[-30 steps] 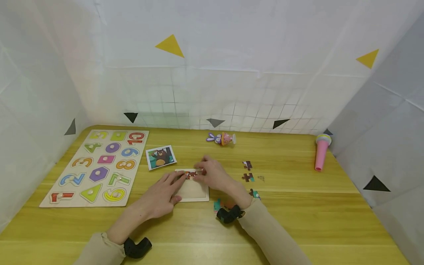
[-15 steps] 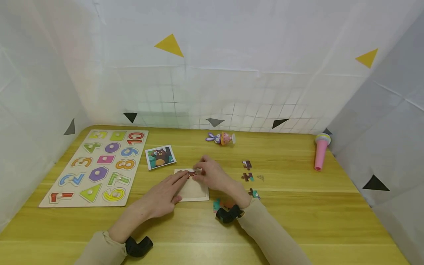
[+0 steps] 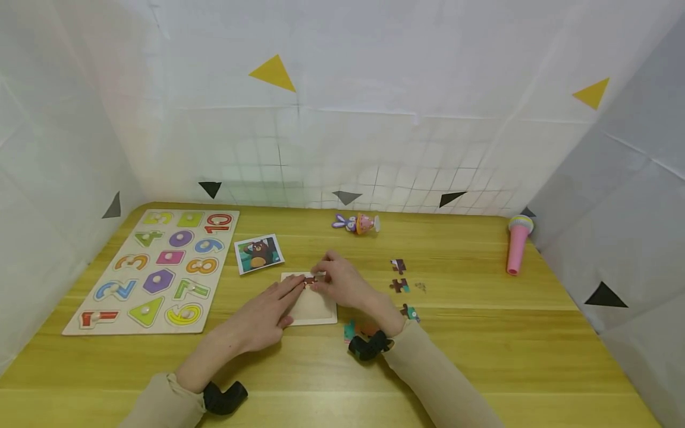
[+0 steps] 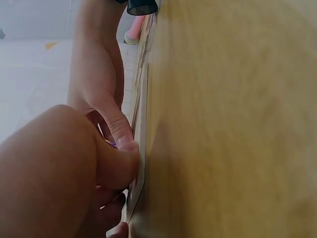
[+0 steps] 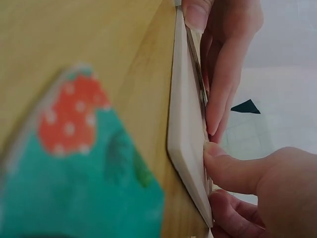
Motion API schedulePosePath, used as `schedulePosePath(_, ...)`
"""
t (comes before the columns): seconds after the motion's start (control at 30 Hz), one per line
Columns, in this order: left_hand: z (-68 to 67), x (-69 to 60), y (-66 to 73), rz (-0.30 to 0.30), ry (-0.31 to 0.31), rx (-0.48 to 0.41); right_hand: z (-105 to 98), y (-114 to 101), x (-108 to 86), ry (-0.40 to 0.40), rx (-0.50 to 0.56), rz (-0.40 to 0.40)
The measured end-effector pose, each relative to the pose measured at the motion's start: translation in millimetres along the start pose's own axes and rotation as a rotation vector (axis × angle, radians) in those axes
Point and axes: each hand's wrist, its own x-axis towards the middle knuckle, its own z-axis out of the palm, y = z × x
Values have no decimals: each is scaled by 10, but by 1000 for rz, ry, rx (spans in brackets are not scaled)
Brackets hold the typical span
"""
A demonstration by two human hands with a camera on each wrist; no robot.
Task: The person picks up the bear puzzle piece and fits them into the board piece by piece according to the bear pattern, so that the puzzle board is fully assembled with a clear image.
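Near the middle of the bench (image 3: 316,380), brown jigsaw pieces (image 3: 310,280) sit at twelve o'clock inside the wooden tray (image 3: 313,310). The left hand (image 3: 258,323) rests there straight-fingered; the right hand (image 3: 348,286) curls, whether pinching one I can't tell. Best square edges before pressing.

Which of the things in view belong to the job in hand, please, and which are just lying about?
Likely part of the job: puzzle tray; loose jigsaw pieces; bear picture card, probably the guide.
Seemingly just lying about: number board; rabbit toy; pink microphone.
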Motion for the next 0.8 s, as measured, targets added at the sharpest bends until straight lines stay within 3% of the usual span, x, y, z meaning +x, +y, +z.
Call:
schedulePosePath(0.57,-20,-13,-8,16,-5,12,2,-11,5,9,-2,7)
schedulePosePath(0.8,-25,-4,8,18,0,1,-72,12,-16,1,40,-35)
